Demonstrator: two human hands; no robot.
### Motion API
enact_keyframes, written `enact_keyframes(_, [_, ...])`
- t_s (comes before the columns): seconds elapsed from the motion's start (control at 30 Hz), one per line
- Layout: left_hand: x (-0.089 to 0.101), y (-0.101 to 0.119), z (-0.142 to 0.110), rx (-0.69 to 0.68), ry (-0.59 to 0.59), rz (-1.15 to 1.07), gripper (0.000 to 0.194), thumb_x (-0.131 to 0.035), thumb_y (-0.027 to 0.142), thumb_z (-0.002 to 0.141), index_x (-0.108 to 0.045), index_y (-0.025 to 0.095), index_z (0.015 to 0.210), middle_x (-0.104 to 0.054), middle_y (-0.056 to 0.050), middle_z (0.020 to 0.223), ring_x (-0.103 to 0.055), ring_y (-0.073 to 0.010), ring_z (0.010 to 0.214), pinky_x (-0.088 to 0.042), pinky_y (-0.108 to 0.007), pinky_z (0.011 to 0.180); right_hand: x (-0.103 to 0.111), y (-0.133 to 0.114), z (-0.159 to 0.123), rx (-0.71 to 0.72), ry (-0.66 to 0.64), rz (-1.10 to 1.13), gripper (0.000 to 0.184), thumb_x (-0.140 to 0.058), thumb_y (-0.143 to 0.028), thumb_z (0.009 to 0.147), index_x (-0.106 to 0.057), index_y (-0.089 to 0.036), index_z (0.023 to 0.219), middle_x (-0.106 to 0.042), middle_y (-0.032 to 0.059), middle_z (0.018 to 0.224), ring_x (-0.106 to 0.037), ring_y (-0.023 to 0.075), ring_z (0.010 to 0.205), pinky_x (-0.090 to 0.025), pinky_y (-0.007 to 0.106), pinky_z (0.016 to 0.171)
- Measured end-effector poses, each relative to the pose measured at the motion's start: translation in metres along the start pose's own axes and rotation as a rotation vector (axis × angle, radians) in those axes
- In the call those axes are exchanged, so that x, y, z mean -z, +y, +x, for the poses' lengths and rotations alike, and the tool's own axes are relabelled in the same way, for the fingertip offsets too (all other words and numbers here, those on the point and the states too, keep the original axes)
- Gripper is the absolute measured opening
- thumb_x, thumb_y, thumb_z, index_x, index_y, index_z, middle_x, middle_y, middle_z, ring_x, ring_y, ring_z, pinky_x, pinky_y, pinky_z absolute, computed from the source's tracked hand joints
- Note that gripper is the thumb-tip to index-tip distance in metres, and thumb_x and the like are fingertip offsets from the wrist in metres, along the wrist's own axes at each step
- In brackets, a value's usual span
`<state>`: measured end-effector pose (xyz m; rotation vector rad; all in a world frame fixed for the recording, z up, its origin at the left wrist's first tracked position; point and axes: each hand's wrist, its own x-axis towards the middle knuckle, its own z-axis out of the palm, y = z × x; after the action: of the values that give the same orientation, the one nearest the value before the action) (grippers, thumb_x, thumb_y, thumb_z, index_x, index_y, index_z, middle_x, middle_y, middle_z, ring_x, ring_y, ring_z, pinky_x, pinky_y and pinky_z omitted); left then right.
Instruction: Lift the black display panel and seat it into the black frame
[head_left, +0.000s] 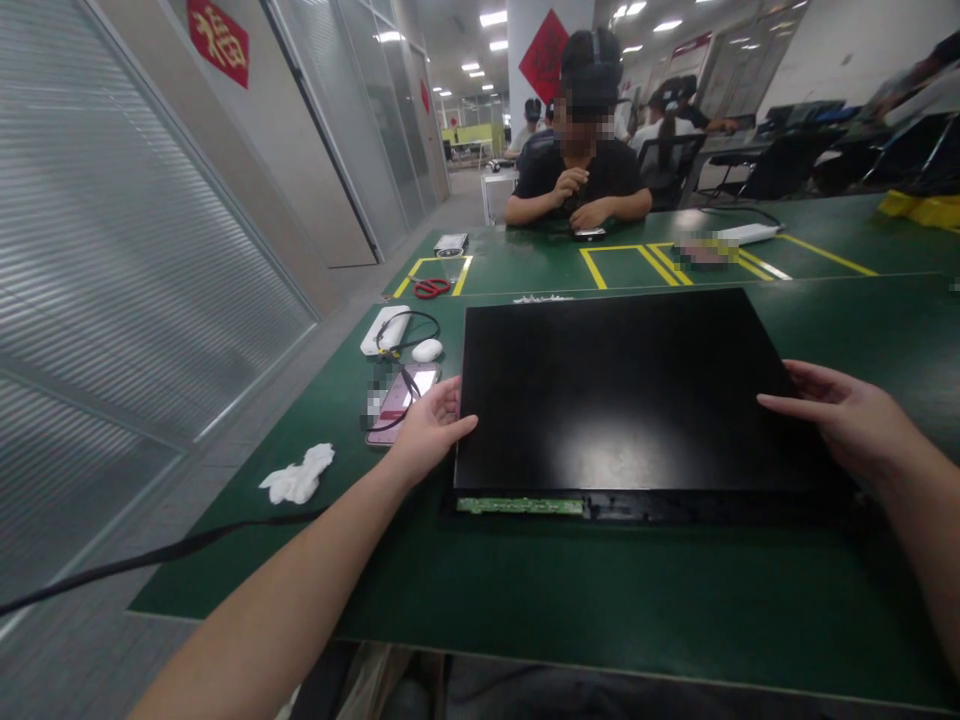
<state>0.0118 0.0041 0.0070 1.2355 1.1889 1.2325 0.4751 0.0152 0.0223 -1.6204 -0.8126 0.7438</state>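
A flat black display panel [600, 400] lies face up in front of me, its surface reflecting light. My left hand [435, 425] grips its left edge, thumb on top and fingers at the side. At the right edge my right hand [840, 410] holds the panel the same way, thumb over the face. Along the near side, below the panel, shows a green circuit strip [519, 507] beside a black frame [675, 508]. The panel hides most of what is beneath it.
On the green table [600, 590] left of the panel are a phone [401, 400], a white power bank [386, 330] with a cable, a white oval case [427, 350] and crumpled tissue [300, 475]. Red scissors [432, 289] lie farther back. A person [585, 170] sits opposite.
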Motion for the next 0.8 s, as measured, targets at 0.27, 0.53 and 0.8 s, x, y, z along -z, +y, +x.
enact_keyframes(0.27, [-0.001,-0.001,0.0,-0.009,-0.048,0.036,0.069,-0.084,0.02,0.063,-0.058,0.016,0.127,-0.068,-0.005,0.101,-0.065,-0.02,0.095,-0.052,-0.035,0.092,-0.001,0.002,0.001,-0.035,-0.005,0.004,0.054,-0.083,-0.007,0.037,-0.073,-0.023,0.088,-0.074,0.0036,0.107,-0.067,0.0222,0.109,-0.054,0.033,0.1])
enact_keyframes(0.53, [0.0,0.0,0.001,-0.036,-0.116,0.088,0.062,-0.081,0.024,0.07,-0.059,0.017,0.127,-0.064,-0.004,0.095,-0.062,-0.019,0.088,-0.051,-0.03,0.078,0.004,0.014,0.012,-0.042,-0.03,-0.018,0.059,-0.086,-0.014,0.037,-0.075,-0.025,0.094,-0.074,0.004,0.108,-0.07,0.0234,0.105,-0.058,0.033,0.092])
enact_keyframes(0.8, [0.004,-0.004,0.001,-0.07,-0.113,0.227,0.069,-0.075,0.027,0.078,-0.051,0.015,0.142,-0.061,-0.006,0.101,-0.059,-0.0194,0.09,-0.052,-0.031,0.076,0.01,0.021,0.016,-0.066,-0.025,-0.052,0.062,-0.089,-0.025,0.033,-0.073,-0.03,0.093,-0.074,0.0034,0.116,-0.066,0.03,0.12,-0.054,0.038,0.098])
